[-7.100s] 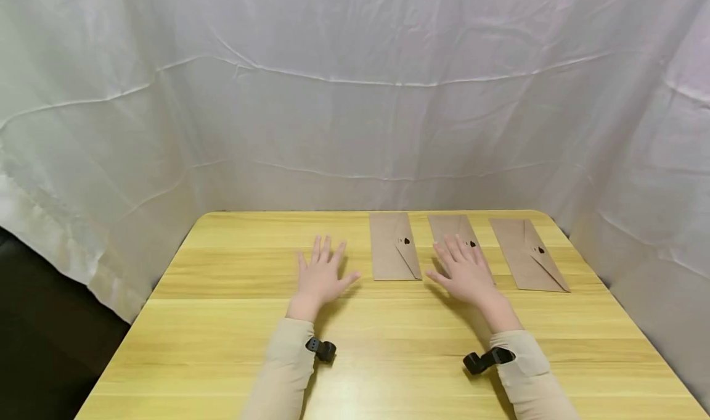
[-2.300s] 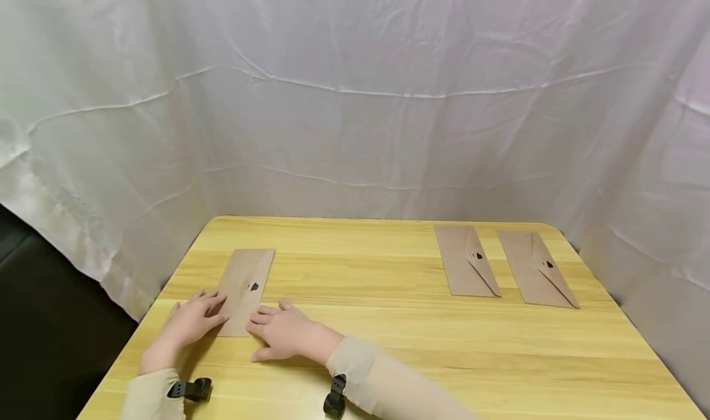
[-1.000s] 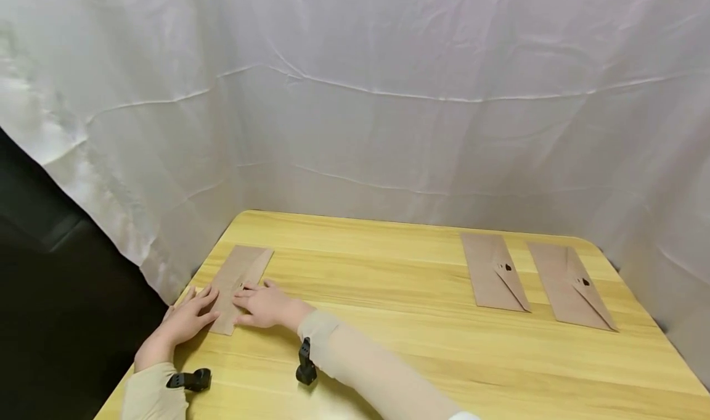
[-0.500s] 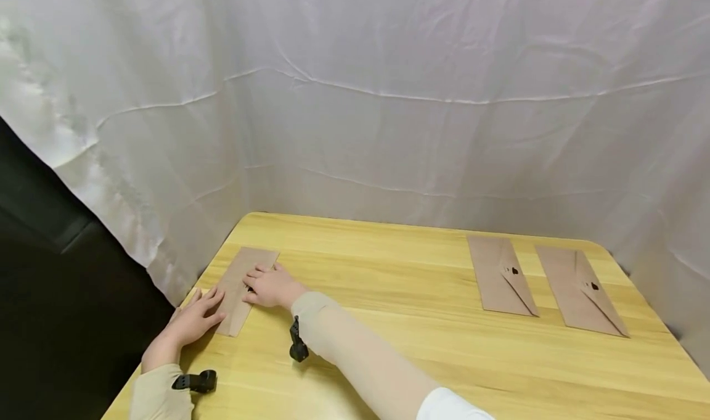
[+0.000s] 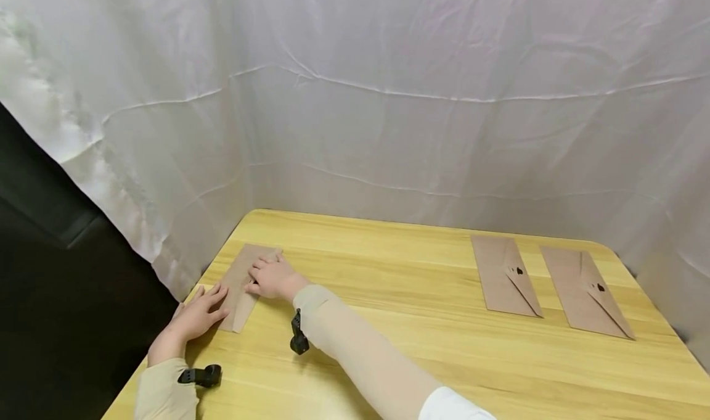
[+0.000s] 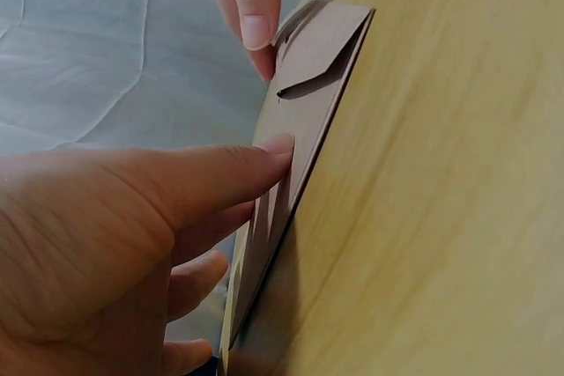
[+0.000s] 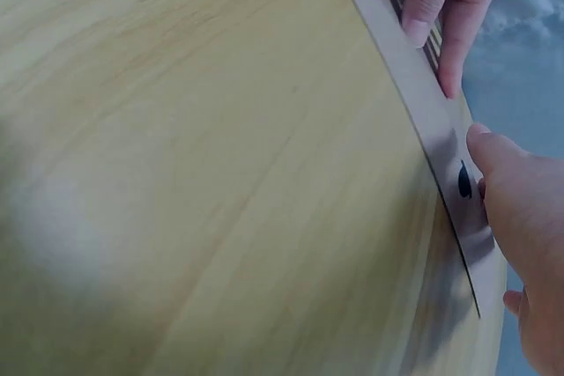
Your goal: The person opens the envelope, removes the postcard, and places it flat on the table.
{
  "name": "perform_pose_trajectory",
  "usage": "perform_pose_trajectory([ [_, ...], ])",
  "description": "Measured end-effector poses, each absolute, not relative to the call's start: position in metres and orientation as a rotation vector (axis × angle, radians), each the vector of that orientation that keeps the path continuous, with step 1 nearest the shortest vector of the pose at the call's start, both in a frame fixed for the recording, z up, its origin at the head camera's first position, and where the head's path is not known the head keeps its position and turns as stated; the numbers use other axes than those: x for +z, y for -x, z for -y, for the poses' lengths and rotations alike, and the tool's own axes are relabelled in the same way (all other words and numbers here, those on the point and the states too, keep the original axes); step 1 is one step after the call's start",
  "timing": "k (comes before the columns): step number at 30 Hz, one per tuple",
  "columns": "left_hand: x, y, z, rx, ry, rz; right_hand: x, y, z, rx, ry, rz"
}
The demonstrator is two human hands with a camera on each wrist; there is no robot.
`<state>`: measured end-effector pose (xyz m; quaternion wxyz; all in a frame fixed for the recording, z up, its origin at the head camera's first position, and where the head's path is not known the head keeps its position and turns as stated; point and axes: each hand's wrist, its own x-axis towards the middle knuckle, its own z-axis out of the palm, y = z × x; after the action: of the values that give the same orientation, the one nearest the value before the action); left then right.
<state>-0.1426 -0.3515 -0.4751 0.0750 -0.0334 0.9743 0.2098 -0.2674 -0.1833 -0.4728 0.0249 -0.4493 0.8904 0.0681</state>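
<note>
A brown paper envelope (image 5: pixel 237 296) with a pointed flap lies slanted along the left edge of the table. My left hand (image 5: pixel 196 318) rests on its near left side, fingers spread and the thumb on the paper. My right hand (image 5: pixel 275 278) lies over its far right part, fingers slightly bent at the flap. In the left wrist view the flap (image 6: pixel 322 50) stands a little off the envelope body, beside the right fingers (image 6: pixel 256 28). The right wrist view shows a dark mark (image 7: pixel 464 180) near the right thumb. The right fingertips are partly hidden.
Two more brown envelopes, one (image 5: pixel 493 272) left of the other (image 5: pixel 574 284), lie flat at the table's right back, each with a dark mark at the flap. White curtains (image 5: pixel 388 99) hang behind the wooden table (image 5: pixel 388 272). A black surface (image 5: pixel 66 309) is off the left side.
An envelope from the row at the back now lies at the left edge. Over the last second my right hand has slid away along its flap; my left hand has stayed on it.
</note>
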Motion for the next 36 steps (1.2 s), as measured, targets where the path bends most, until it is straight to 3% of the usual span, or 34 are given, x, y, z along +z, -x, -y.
perform_pose_trajectory([
  [12,-0.473,0.143,0.35,0.643,0.092,-2.903,-0.47,0.268,0.17,0.145,1.438,-2.77],
  [27,-0.473,0.146,0.344,0.651,0.11,-2.868,-0.469,0.27,0.113,-0.229,1.494,-2.707],
  [36,-0.468,0.141,0.342,0.636,0.125,-2.853,-0.477,0.269,0.098,-0.191,1.433,-2.685],
])
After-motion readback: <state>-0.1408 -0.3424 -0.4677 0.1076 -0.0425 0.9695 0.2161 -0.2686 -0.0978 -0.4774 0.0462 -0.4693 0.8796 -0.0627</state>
